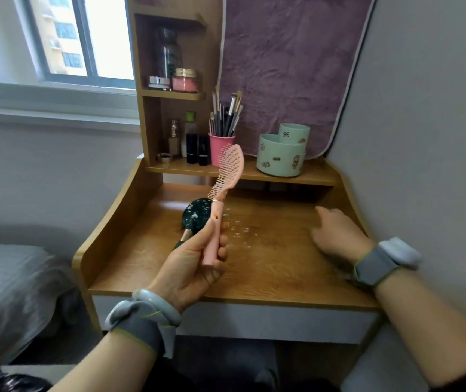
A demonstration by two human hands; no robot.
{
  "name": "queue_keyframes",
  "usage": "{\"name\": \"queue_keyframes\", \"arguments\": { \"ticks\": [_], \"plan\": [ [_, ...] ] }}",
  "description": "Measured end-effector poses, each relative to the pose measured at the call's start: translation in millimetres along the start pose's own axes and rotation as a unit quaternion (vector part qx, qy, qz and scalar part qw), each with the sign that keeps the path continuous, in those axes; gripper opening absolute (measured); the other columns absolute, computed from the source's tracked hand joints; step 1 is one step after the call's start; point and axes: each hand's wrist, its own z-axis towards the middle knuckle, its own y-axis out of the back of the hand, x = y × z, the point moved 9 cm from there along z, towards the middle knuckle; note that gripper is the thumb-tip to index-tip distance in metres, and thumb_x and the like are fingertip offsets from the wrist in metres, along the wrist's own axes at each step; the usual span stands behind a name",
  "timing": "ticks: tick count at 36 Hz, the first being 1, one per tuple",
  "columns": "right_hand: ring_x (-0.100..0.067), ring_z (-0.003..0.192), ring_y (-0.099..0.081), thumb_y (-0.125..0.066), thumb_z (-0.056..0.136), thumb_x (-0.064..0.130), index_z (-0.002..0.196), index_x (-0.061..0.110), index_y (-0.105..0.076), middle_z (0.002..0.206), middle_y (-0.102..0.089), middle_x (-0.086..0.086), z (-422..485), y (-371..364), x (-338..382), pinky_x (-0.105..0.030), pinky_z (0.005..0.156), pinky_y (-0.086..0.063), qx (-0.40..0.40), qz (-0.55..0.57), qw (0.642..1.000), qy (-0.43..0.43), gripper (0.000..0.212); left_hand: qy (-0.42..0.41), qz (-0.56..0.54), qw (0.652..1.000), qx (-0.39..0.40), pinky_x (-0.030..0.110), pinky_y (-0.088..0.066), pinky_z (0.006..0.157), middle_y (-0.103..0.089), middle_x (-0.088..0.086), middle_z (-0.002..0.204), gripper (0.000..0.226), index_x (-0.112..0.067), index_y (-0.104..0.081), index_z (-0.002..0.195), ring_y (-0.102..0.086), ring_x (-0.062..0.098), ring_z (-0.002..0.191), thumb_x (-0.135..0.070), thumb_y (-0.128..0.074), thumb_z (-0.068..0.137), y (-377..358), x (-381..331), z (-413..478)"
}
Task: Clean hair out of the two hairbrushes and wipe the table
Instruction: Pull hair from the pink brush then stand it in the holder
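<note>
Pink hairbrush (234, 168): gripped at the handle by the left hand (195, 264), raised over the tabletop (268, 267), long axis run from 6 to 1 o'clock, bristles faced to 9. Dark hairbrush (198, 213): laid flat at 11 o'clock of that hand. Right hand (336, 233): loosely spread, empty, at 3 o'clock of the handle.

Two hairbrushes (227, 176) (198, 213), two hands (195, 267) (336, 233), one pink cup (218, 149), one mint organizer (281, 157)

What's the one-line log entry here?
left hand holds pink hairbrush raised | right hand open over table | green hairbrush lying on table
</note>
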Motion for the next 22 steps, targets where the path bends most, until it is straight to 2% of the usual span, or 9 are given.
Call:
{"name": "queue_keyframes", "arguments": {
  "ticks": [2,4,6,11,15,17,20,22],
  "plan": [
    [-0.036,0.129,-0.038,-0.041,0.093,0.024,0.143,0.015,-0.028,0.145,-0.033,-0.016,-3,-23,-12,-0.042,0.102,-0.039,0.061,-0.009,0.998,-0.029,0.052,-0.006,0.017,1.0,-0.001,0.015,-0.041,0.036,-0.057,0.003,0.07,0.037,-0.012,-0.063,0.107,-0.051,0.009,0.048,-0.036,-0.063,0.079,-1,2,2],
    [-0.036,0.123,-0.044,-0.039,0.091,0.015,0.143,0.017,-0.028,0.139,-0.039,-0.018,-6,-41,-21,-0.041,0.098,-0.042,0.088,-0.023,0.995,-0.035,0.053,-0.01,0.012,1.0,0.0,0.014,-0.036,0.032,-0.055,0.002,0.067,0.037,-0.014,-0.062,0.106,-0.046,0.007,0.044,-0.041,-0.061,0.081,-3,6,5],
    [-0.037,0.116,-0.046,-0.036,0.091,0.01,0.143,0.02,-0.028,0.133,-0.043,-0.019,-10,-43,-31,-0.043,0.094,-0.043,0.06,-0.046,0.996,-0.046,0.054,-0.013,0.011,1.0,0.001,0.014,-0.032,0.03,-0.054,0.002,0.065,0.04,-0.014,-0.06,0.108,-0.044,0.006,0.042,-0.045,-0.058,0.083,-8,10,10],
    [-0.038,0.106,-0.046,-0.035,0.087,0.004,0.124,0.015,-0.044,0.118,-0.05,-0.019,-19,-29,-31,-0.039,0.083,-0.042,-0.024,-0.045,0.998,-0.048,0.04,-0.034,0.016,0.999,-0.003,0.015,-0.029,0.028,-0.054,0.003,0.064,0.05,-0.013,-0.058,0.112,-0.043,0.006,0.041,-0.053,-0.052,0.082,-12,10,14],
    [-0.034,0.095,-0.052,-0.043,0.086,0.013,0.119,0.019,-0.053,0.107,-0.056,-0.016,-40,10,-31,-0.035,0.075,-0.044,-0.116,-0.016,0.992,-0.048,0.034,-0.095,0.109,0.987,-0.075,0.017,-0.028,0.029,-0.059,0.004,0.062,0.042,-0.012,-0.06,0.106,-0.044,0.008,0.041,-0.049,-0.044,0.094,-5,1,10],
    [-0.026,0.081,-0.053,-0.046,0.087,0.025,0.114,0.023,-0.052,0.097,-0.058,-0.008,-59,39,-21,-0.034,0.066,-0.044,-0.171,0.018,0.985,-0.026,0.028,-0.147,0.187,0.961,-0.139,0.018,-0.028,0.031,-0.062,0.002,0.062,0.034,-0.016,-0.059,0.104,-0.045,0.01,0.041,-0.044,-0.039,0.1,0,-9,7],
    [-0.009,0.059,-0.057,-0.048,0.087,0.038,0.105,0.04,-0.047,0.081,-0.056,0.007,-97,69,23,-0.026,0.047,-0.041,-0.202,0.089,0.972,0.077,0.018,-0.199,0.259,0.922,-0.209,0.023,-0.033,0.035,-0.065,0.003,0.063,0.029,-0.021,-0.058,0.106,-0.049,0.013,0.043,-0.036,-0.034,0.101,-1,-19,1],
    [-0.005,0.062,-0.058,-0.051,0.086,0.043,0.11,0.048,-0.044,0.085,-0.051,0.014,-124,79,59,-0.02,0.049,-0.042,-0.211,0.167,0.953,0.138,0.025,-0.235,0.275,0.904,-0.227,0.026,-0.036,0.039,-0.065,0.007,0.069,0.026,-0.021,-0.054,0.112,-0.051,0.016,0.047,-0.029,-0.031,0.102,-10,-24,-1]
  ]
}}
